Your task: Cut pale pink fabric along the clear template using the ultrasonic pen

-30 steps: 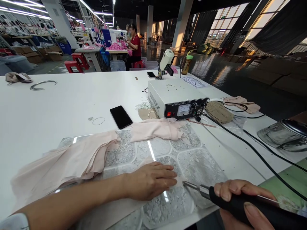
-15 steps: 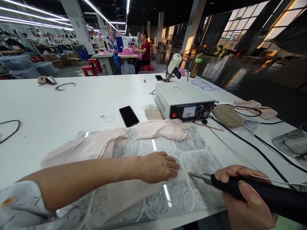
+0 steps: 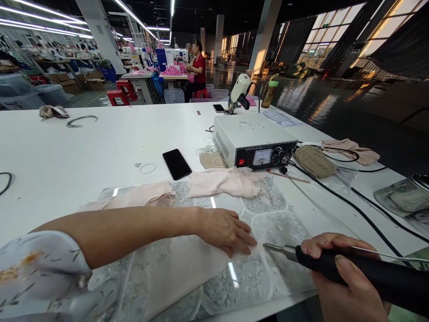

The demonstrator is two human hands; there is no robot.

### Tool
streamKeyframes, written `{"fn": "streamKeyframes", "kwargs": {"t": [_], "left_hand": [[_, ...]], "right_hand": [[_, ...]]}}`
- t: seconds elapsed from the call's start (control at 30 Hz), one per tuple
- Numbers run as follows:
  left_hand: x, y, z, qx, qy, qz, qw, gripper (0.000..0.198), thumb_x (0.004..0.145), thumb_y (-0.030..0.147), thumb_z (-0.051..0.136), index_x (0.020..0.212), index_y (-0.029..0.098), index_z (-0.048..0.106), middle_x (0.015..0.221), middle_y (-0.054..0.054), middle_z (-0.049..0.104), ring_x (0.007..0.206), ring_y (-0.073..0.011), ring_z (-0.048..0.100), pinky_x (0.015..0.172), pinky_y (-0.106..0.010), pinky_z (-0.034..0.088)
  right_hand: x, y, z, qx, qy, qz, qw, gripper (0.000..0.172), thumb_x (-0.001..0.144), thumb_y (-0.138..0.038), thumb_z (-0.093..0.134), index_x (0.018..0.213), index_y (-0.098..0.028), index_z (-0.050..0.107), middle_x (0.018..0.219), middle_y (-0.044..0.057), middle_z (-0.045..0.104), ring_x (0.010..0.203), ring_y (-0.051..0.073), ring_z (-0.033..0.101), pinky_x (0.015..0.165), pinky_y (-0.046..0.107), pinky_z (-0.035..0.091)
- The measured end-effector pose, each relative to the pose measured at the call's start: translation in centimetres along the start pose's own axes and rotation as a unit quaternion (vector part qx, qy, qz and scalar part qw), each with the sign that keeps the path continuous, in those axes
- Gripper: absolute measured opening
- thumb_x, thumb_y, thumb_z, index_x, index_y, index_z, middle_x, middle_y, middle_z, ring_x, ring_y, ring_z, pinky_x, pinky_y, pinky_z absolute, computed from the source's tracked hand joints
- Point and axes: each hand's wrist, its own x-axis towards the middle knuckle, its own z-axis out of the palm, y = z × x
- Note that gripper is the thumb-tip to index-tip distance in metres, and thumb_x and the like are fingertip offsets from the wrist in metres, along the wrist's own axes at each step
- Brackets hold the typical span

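My left hand (image 3: 228,232) lies flat with fingers stretched out on a pale pink fabric piece (image 3: 187,268), pressing it onto a clear patterned mat (image 3: 278,228). My right hand (image 3: 348,273) is wrapped round the black handle of an ultrasonic cutting tool (image 3: 321,259) with a metal tip. That tip points left, close to the fabric's right end beside my left fingertips; whether it touches the fabric I cannot tell. Two more heaps of pale pink fabric (image 3: 224,182) lie along the far side of the mat, one partly hidden behind my left forearm.
A white control box (image 3: 258,138) with a dial stands behind the mat, with black cables trailing right. A phone (image 3: 176,163), a glass jar (image 3: 404,197) and a brown pad (image 3: 315,161) lie on the white table. Farther back, a person (image 3: 198,67) sits at a sewing machine.
My left hand has slid slightly right along the fabric, and its fingers are more spread. My right hand and the cutting tool stay nearly in place. The view has shifted a little.
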Motion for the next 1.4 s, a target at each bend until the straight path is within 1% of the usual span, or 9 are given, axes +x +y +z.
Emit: {"fn": "streamKeyframes", "kwargs": {"t": [0.13, 0.27, 0.43, 0.57, 0.8, 1.03, 1.13, 1.27, 1.4], "left_hand": [[0.2, -0.4, 0.0, -0.035, -0.024, 0.0, 0.999, 0.017, 0.082, 0.022, 0.076, 0.093, 0.035, 0.073, 0.131, 0.009, 0.063, 0.129, -0.0228, 0.054, 0.111, -0.031, 0.039], [0.3, -0.9, 0.2, -0.098, -0.037, -0.028, 0.994, 0.016, 0.083, 0.023, 0.076, 0.09, 0.037, 0.073, 0.127, 0.012, 0.065, 0.133, -0.0201, 0.05, 0.115, -0.03, 0.034], [0.1, -1.6, 0.9, -0.11, 0.018, 0.014, 0.994, 0.008, 0.087, 0.027, 0.072, 0.09, 0.034, 0.071, 0.124, 0.01, 0.067, 0.13, -0.0203, 0.053, 0.113, -0.031, 0.036], [-0.1, -1.9, 1.3, -0.142, 0.044, -0.006, 0.989, 0.006, 0.086, 0.032, 0.072, 0.088, 0.038, 0.071, 0.12, 0.015, 0.067, 0.128, -0.0161, 0.055, 0.111, -0.026, 0.037], [-0.1, -2.1, 1.3, -0.139, 0.034, 0.017, 0.99, 0.008, 0.085, 0.029, 0.074, 0.088, 0.035, 0.07, 0.123, 0.013, 0.066, 0.129, -0.0185, 0.054, 0.113, -0.029, 0.036], [-0.1, -2.1, 1.0, -0.19, 0.039, -0.028, 0.981, 0.011, 0.082, 0.031, 0.077, 0.086, 0.039, 0.07, 0.12, 0.018, 0.066, 0.126, -0.015, 0.056, 0.11, -0.024, 0.038], [-0.1, -2.1, 1.1, -0.168, 0.043, -0.006, 0.985, 0.01, 0.083, 0.03, 0.076, 0.086, 0.038, 0.07, 0.121, 0.016, 0.066, 0.127, -0.016, 0.056, 0.11, -0.026, 0.038], [0.1, -2.0, 0.8, -0.115, 0.003, 0.024, 0.993, 0.014, 0.081, 0.026, 0.078, 0.089, 0.034, 0.07, 0.127, 0.01, 0.065, 0.13, -0.0216, 0.053, 0.112, -0.031, 0.036], [0.3, -1.8, 0.4, -0.113, -0.049, -0.001, 0.992, 0.015, 0.081, 0.025, 0.078, 0.089, 0.035, 0.07, 0.131, 0.011, 0.063, 0.134, -0.0215, 0.048, 0.115, -0.032, 0.031]], "right_hand": [[0.1, 0.1, 0.0, -0.015, 0.012, 0.007, 1.0, 0.012, 0.068, -0.024, 0.067, 0.077, -0.019, 0.062, 0.065, 0.0, 0.058, 0.049, 0.013, 0.053, 0.046, 0.032, 0.05], [0.3, 0.0, 0.2, -0.03, 0.03, 0.014, 0.999, 0.011, 0.066, -0.024, 0.065, 0.076, -0.02, 0.062, 0.064, -0.001, 0.056, 0.048, 0.013, 0.051, 0.045, 0.032, 0.048], [0.6, -0.4, 0.8, -0.038, 0.032, 0.016, 0.999, 0.011, 0.065, -0.025, 0.064, 0.074, -0.02, 0.061, 0.062, -0.001, 0.055, 0.047, 0.013, 0.05, 0.044, 0.031, 0.047], [0.0, -1.2, 1.4, -0.037, 0.033, 0.014, 0.999, 0.01, 0.065, -0.024, 0.065, 0.073, -0.02, 0.061, 0.061, -0.001, 0.054, 0.046, 0.012, 0.049, 0.043, 0.031, 0.047], [-2.2, -1.4, 1.0, -0.017, -0.019, 0.054, 0.998, 0.007, 0.077, -0.026, 0.062, 0.082, -0.021, 0.059, 0.068, -0.001, 0.053, 0.053, 0.013, 0.05, 0.048, 0.031, 0.05], [-2.6, -0.7, 0.4, -0.005, -0.047, 0.07, 0.996, 0.008, 0.079, -0.025, 0.062, 0.087, -0.022, 0.059, 0.072, -0.001, 0.053, 0.057, 0.013, 0.053, 0.051, 0.033, 0.054], [-2.6, -0.7, 0.6, -0.004, -0.046, 0.064, 0.997, 0.008, 0.079, -0.025, 0.062, 0.086, -0.022, 0.059, 0.072, -0.001, 0.053, 0.056, 0.013, 0.053, 0.051, 0.032, 0.055], [-2.5, -0.7, 0.9, -0.012, -0.054, 0.059, 0.997, 0.007, 0.08, -0.026, 0.063, 0.085, -0.022, 0.06, 0.07, -0.001, 0.054, 0.055, 0.013, 0.053, 0.051, 0.032, 0.055], [-2.4, -0.9, 1.1, -0.021, -0.066, 0.047, 0.996, 0.009, 0.08, -0.027, 0.066, 0.083, -0.022, 0.06, 0.069, -0.001, 0.055, 0.056, 0.013, 0.054, 0.051, 0.031, 0.055]]}}
